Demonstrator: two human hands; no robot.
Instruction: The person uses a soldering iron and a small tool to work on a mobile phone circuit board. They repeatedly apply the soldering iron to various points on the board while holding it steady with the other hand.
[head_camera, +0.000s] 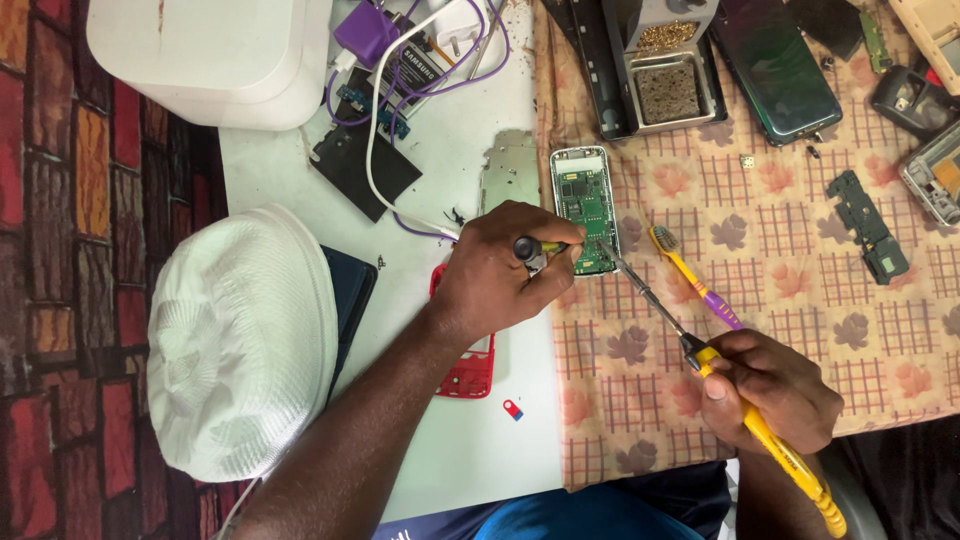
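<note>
An opened small phone with a green circuit board lies at the left edge of a patterned cloth. My left hand presses against the phone's lower end and pinches a thin tool with a dark round end, its yellowish tip over the board. My right hand grips a yellow-handled soldering iron; its metal shaft slants up-left, with the tip touching the board's lower right. A yellow and purple toothbrush lies beside the shaft.
A red phone frame lies under my left wrist on the white table. A white cap sits left. Purple and white cables, a metal stand with sponge, a dark phone and loose parts lie behind.
</note>
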